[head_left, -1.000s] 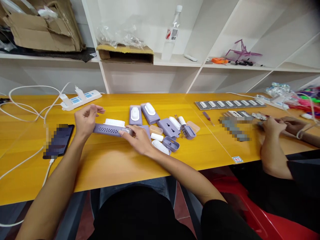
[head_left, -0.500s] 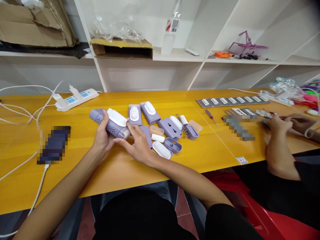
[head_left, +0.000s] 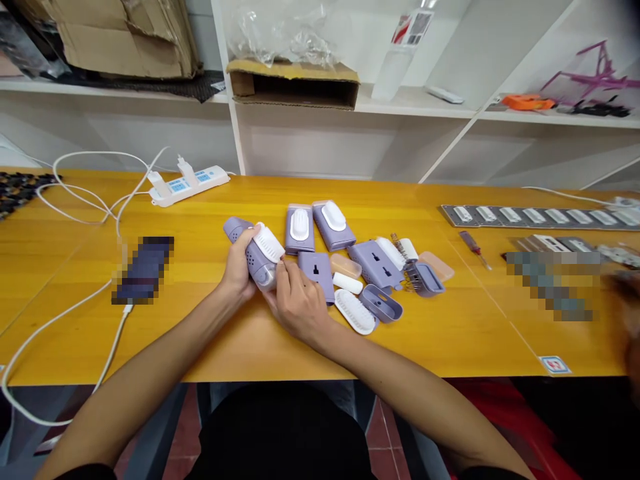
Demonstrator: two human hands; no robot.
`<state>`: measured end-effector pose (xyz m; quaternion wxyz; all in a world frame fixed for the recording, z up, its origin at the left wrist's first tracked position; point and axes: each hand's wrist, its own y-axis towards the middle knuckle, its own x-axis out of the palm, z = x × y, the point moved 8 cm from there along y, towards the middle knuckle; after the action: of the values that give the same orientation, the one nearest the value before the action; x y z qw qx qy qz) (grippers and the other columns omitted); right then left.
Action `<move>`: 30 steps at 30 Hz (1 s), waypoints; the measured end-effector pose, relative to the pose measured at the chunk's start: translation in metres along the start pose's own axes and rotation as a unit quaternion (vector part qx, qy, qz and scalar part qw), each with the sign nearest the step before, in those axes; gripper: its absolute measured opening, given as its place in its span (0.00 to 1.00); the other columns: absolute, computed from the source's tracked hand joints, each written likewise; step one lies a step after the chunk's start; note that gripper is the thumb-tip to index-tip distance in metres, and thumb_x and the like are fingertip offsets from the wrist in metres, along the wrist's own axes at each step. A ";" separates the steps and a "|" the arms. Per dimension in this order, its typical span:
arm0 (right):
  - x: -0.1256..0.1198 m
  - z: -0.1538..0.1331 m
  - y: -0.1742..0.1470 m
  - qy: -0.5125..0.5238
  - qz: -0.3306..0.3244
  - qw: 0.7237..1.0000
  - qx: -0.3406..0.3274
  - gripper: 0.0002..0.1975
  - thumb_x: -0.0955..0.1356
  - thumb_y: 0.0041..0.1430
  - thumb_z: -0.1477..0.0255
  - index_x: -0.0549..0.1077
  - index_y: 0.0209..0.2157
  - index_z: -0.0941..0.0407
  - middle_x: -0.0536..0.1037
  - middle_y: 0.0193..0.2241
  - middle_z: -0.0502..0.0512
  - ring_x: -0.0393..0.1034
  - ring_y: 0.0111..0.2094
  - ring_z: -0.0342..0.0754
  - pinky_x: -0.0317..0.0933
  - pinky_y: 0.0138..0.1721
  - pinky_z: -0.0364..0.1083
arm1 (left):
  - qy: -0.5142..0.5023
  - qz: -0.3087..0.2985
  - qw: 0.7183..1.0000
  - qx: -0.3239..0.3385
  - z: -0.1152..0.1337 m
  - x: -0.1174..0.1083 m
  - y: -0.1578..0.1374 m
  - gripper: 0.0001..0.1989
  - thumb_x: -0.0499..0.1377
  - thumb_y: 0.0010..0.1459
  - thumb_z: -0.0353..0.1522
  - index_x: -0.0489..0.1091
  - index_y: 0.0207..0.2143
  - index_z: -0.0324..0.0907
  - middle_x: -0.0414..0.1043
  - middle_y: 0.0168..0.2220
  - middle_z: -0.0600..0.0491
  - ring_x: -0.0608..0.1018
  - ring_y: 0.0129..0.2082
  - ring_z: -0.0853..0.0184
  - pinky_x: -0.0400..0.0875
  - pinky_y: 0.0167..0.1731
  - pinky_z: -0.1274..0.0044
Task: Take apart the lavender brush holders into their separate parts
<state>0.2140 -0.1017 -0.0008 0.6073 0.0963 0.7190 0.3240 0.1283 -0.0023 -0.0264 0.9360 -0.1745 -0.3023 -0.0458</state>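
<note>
I can't make out whether my curled right hand (head_left: 304,301) grips the purple device (head_left: 258,267); my left hand (head_left: 237,268) clamps around it.

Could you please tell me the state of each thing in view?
Perforated purple piece: held
Left hand: closed around it
Right hand: at its end, grip unclear
Power strip: two plugs inserted
Phone: cable attached
Bottle: upright
Shallow cardboard box: open-fronted
Screwdriver: lying flat
</note>
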 end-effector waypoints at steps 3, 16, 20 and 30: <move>-0.004 -0.003 0.000 -0.017 0.033 0.999 -0.035 0.16 0.63 0.81 0.65 0.74 0.53 0.63 0.83 0.39 0.67 0.80 0.35 0.55 0.64 0.26 0.48 | 0.006 0.017 1.000 0.014 0.003 -0.002 -0.001 0.17 0.74 0.53 0.41 0.71 0.36 0.43 0.76 0.27 0.55 0.83 0.26 0.63 0.83 0.32 0.72; -0.008 0.004 -0.006 0.036 0.046 0.998 -0.033 0.11 0.67 0.77 0.62 0.70 0.42 0.55 0.80 0.36 0.60 0.77 0.32 0.53 0.64 0.28 0.48 | 0.030 0.028 0.999 -0.001 -0.004 -0.008 0.000 0.18 0.76 0.52 0.41 0.74 0.35 0.41 0.77 0.27 0.53 0.80 0.23 0.66 0.78 0.25 0.76; -0.008 0.004 -0.009 0.029 0.051 0.997 -0.044 0.09 0.67 0.77 0.65 0.72 0.43 0.56 0.80 0.36 0.61 0.77 0.33 0.53 0.62 0.28 0.48 | 0.035 0.018 0.999 0.005 -0.003 -0.008 0.000 0.19 0.76 0.52 0.43 0.74 0.35 0.41 0.79 0.29 0.52 0.82 0.24 0.65 0.80 0.27 0.74; -0.029 0.000 -0.010 -0.025 0.143 0.987 -0.073 0.11 0.67 0.78 0.65 0.71 0.39 0.55 0.76 0.28 0.55 0.69 0.25 0.50 0.54 0.23 0.50 | 0.052 -0.016 0.998 -0.008 0.001 0.002 0.001 0.16 0.74 0.54 0.41 0.75 0.34 0.41 0.79 0.28 0.49 0.83 0.24 0.60 0.82 0.28 0.71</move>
<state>0.2239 -0.1246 0.0166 0.5780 0.1621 0.6568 0.4564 0.1300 -0.0007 -0.0245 0.9482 -0.1741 -0.2557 -0.0720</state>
